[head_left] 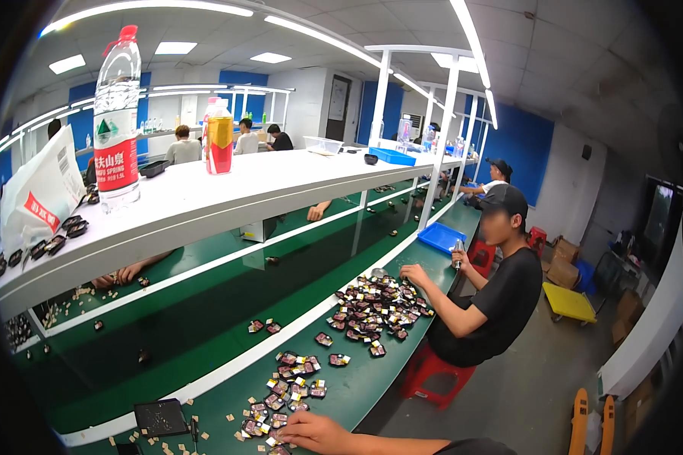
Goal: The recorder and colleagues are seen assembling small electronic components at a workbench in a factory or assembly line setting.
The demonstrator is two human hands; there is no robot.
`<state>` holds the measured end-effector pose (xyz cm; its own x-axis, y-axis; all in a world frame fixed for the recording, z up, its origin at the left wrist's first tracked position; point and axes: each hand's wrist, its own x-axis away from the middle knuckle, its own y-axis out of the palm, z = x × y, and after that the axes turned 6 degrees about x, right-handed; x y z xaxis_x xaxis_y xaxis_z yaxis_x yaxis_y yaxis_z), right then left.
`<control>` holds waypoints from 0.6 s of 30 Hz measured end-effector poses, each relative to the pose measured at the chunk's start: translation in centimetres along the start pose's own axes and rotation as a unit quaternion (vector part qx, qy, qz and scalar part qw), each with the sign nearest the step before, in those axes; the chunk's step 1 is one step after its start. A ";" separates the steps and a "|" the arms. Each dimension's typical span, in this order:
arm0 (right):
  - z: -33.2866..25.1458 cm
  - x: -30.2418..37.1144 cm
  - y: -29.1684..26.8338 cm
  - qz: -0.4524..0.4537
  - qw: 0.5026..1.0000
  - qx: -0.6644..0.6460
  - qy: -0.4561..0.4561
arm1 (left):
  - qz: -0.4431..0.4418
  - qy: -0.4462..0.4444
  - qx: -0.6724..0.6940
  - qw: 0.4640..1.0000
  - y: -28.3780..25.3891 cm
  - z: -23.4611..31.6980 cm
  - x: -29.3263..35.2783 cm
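At the lower edge, my right hand (pixel 315 432) reaches in from the right over the green worktop (pixel 372 387). Its fingertips are bent down onto a small black part with a pale label (pixel 277 441), at the near end of a loose cluster of similar black parts (pixel 279 402). How firmly the fingers grip is hard to see. Small tan square chips (pixel 230 417) lie scattered left of the cluster. A flat black tray (pixel 159 417) with a few chips on it rests further left. My left hand is out of the picture.
Along the bench, a larger heap of black parts (pixel 376 307) lies before a seated co-worker (pixel 501 280). A dark green belt (pixel 228 311) carries a few parts. Above it, a white shelf (pixel 258 178) holds a large water bottle (pixel 118 121) and a plastic bag (pixel 42 189).
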<state>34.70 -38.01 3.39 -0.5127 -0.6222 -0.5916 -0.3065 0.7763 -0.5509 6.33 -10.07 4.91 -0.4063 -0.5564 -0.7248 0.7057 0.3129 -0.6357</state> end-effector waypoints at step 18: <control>-2.9 0.3 -1.0 -0.089 0.986 -0.143 0.003 | -0.428 -0.421 0.686 0.412 2.8 17.2 0.0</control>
<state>32.57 -38.69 5.46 -0.4337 -0.7517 -0.4968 -0.6056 0.6515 -0.4569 18.34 -22.40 7.70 -0.9087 -0.2626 0.3244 0.4125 -0.6833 0.6025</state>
